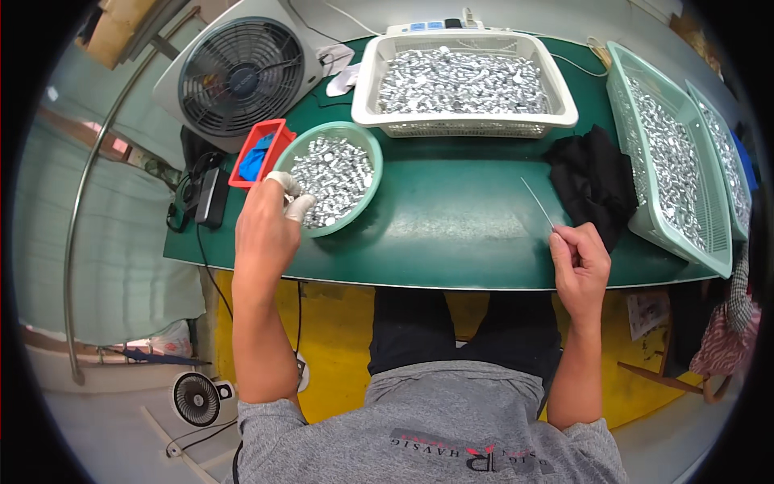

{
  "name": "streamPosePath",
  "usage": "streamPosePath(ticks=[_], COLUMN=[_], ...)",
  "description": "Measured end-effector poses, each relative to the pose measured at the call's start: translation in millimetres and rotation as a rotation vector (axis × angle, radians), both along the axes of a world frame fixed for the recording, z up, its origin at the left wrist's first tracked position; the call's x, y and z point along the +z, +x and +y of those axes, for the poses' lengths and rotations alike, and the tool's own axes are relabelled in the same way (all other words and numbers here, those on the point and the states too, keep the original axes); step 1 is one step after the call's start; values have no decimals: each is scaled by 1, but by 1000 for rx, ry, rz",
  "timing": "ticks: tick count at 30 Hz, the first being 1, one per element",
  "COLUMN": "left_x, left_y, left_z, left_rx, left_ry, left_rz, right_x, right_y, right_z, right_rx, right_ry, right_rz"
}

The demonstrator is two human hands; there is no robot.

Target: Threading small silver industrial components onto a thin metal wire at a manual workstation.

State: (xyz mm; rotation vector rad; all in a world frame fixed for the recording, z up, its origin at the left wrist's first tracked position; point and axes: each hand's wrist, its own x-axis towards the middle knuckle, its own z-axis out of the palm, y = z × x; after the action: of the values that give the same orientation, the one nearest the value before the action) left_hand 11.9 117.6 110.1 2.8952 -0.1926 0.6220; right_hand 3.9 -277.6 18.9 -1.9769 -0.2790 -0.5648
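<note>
Reaching into the round green plastic bowl (367,153) of small silver metal pieces (332,179), the left hand (268,228) pinches some with taped fingertips; right of the bowl, the right hand (578,264) pinches a thin wire (537,203) upright, ready.

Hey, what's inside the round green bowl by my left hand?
The round green bowl holds a heap of small shiny metal parts. The left hand covers its near-left rim, and the heap hides the bowl's bottom.
</note>
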Motion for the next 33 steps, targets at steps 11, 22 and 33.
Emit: streamPosePath(ticks=[11, 22, 33], left_x=[-85, -104, -105], left_y=[6, 12, 10], left_z=[-138, -150, -148], left_rx=[-426, -435, -386], left_ry=[-1863, -2263, -2186], left_rz=[524, 591, 612], right_x=[0, 9, 8], right_y=[-10, -37, -38], right_z=[5, 33, 42], right_rx=[33, 220, 195], right_ry=[163, 268, 266], right_rz=[90, 250, 258])
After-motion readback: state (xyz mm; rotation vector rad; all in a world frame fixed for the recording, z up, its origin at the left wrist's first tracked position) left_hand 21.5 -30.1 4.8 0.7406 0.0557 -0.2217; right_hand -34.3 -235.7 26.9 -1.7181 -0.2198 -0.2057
